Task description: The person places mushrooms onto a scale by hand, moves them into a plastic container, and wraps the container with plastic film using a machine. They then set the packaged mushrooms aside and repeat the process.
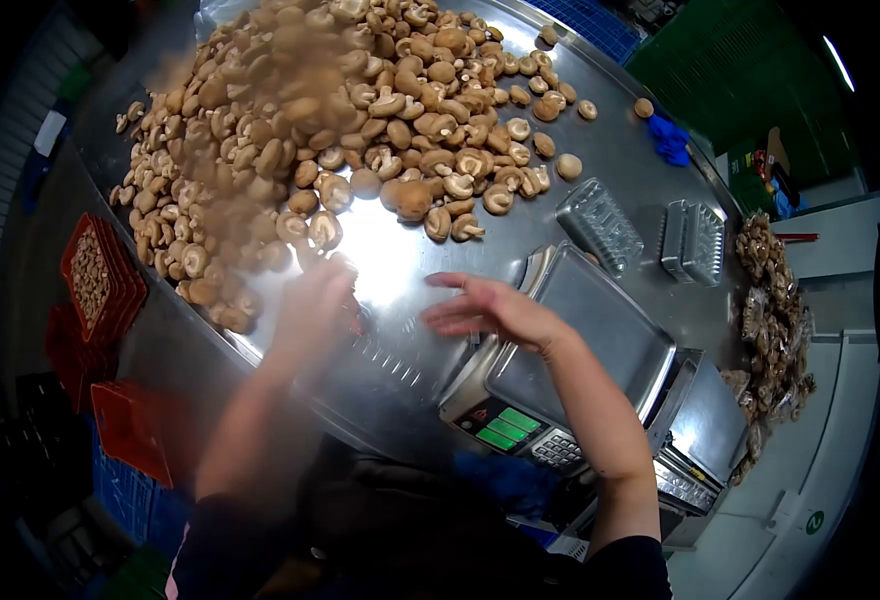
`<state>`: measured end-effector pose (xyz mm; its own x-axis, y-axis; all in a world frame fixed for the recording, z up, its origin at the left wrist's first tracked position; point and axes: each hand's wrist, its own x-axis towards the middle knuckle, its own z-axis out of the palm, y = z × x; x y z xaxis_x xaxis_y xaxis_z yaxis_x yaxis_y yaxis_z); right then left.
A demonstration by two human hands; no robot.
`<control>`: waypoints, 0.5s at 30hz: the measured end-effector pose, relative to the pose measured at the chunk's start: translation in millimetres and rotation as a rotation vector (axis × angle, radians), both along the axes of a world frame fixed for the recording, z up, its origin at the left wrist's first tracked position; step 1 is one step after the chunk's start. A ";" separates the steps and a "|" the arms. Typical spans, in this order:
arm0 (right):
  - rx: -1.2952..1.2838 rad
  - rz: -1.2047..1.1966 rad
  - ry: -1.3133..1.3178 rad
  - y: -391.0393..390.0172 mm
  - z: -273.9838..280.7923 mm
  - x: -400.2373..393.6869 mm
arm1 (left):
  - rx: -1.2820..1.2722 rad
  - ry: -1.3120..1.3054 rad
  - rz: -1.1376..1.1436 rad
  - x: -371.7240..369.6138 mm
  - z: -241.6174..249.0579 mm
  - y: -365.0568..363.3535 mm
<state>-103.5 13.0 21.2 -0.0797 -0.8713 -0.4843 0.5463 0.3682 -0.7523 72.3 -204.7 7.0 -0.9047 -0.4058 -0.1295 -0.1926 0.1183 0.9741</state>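
Observation:
A large heap of brown shiitake mushrooms covers the far part of the steel table. My left hand, blurred by motion, is at the near edge of the heap, close below a few loose mushrooms; what its fingers do is smeared. My right hand hovers palm inward over the table beside the scale, its fingers stretched out and holding nothing. Between and below the hands shows a row of bright ridges, like the side of a clear plastic tray.
Clear plastic trays and stacked ones lie beyond the scale. A blue cloth or glove sits by the far rim. Bagged mushrooms pile up at right. Red crates stand below the table's left edge. A smear clouds the upper left view.

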 end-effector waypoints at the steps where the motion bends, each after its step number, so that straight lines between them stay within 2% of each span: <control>1: 0.166 -0.085 0.052 2.8 -4.1 -0.9 | 0.057 -0.085 0.071 3.1 -9.9 3.2; 2: 0.252 -0.107 0.074 0.5 -4.9 0.6 | 0.117 -0.166 0.146 6.2 -20.0 6.4; 3: 0.340 -0.127 0.096 -1.6 -5.9 3.6 | 0.439 -0.358 0.327 3.3 -12.5 17.7; 5: 0.419 0.028 0.518 -0.8 -6.3 15.4 | 0.553 -0.462 0.144 13.1 -50.0 20.8; 6: 0.477 0.075 0.735 -3.1 -1.8 17.1 | 0.689 -0.505 0.084 12.9 -55.9 24.3; 9: 0.726 0.190 0.762 -11.6 -38.0 -6.1 | 0.995 -0.733 0.069 -8.2 -82.9 19.2; 12: 0.631 0.445 0.955 -16.4 -102.8 -56.4 | 1.135 -0.695 0.147 -53.2 -87.5 9.6; 13: 0.800 0.305 0.769 -29.1 -110.8 -71.6 | 1.071 -0.639 0.108 -69.3 -95.9 0.9; 15: 0.699 0.135 0.836 -40.8 -130.0 -101.1 | 1.005 -0.566 0.254 -112.9 -112.0 -14.8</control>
<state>-204.6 -27.8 -108.8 -0.5376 -0.4521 -0.7117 -0.1158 0.8757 -0.4688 -40.6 -219.5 -104.9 -0.5240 -0.0535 -0.8500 -0.5340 -0.7568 0.3768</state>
